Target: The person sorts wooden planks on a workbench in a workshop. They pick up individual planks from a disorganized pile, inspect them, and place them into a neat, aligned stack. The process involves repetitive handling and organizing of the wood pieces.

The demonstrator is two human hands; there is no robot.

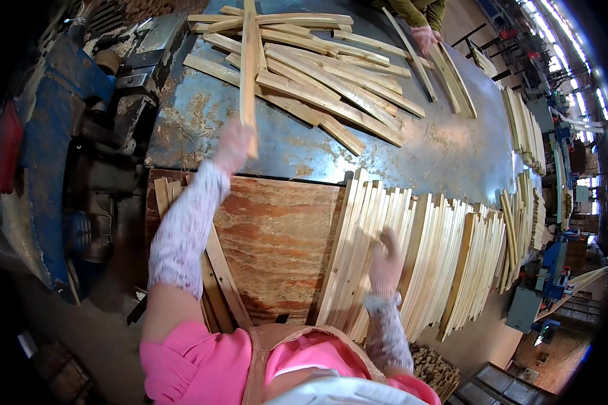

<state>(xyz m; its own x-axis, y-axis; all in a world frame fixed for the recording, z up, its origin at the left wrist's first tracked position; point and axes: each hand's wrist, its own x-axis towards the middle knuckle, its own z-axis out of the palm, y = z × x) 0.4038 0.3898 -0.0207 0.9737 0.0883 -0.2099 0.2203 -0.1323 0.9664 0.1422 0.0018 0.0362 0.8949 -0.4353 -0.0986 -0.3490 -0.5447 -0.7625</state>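
Gloved in pale pink, my left hand (234,146) is closed round the near end of a long wooden strip (248,81). This strip points away from me, across other strips on the metal table. My right hand (386,264) is raised with its fingers apart and nothing in it. Below and beside it stands a row of pale wooden strips (368,233), set close together along the table's near edge. A loose pile of wooden strips (331,74) covers the far middle of the table, lying at many angles.
The blue-grey metal table (203,145) carries scattered shavings. A plywood panel (277,236) fills the space between my arms. A blue machine (51,155) stands at the left. Far right, a co-worker's gloved hand (424,39) is at some strips (452,77).
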